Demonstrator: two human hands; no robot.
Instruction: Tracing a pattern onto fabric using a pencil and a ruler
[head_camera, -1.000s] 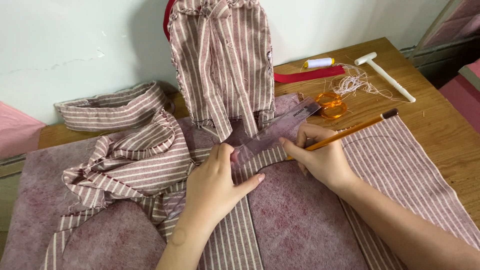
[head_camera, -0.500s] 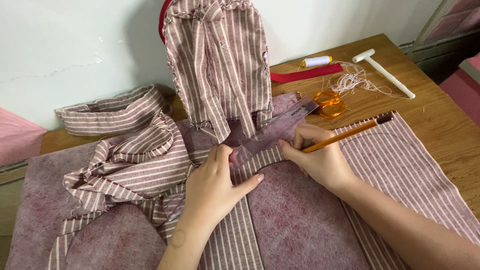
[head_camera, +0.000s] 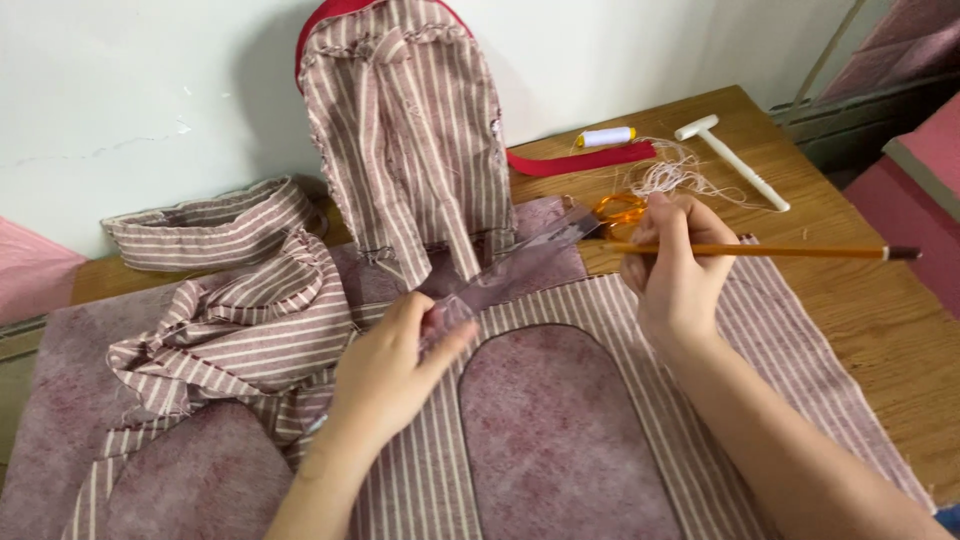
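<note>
Hands apart — left hand (head_camera: 390, 370) pinches what looks like a clear ruler (head_camera: 520, 265), right hand (head_camera: 675, 270) grips a pencil (head_camera: 780, 250) over striped fabric (head_camera: 600, 310).

Clear ruler (head_camera: 520, 265) is see-through and a bit smeared, so its edges are hard to trace, and its lower end sits hidden under the left hand (head_camera: 395, 365). The scissors (head_camera: 620, 210) only show orange handles; the blades are behind the ruler and right hand (head_camera: 675, 265). Striped cloth (head_camera: 800, 370) runs off the bottom edge. Pink things at the right edge are cut off, can't tell what they are.
</note>
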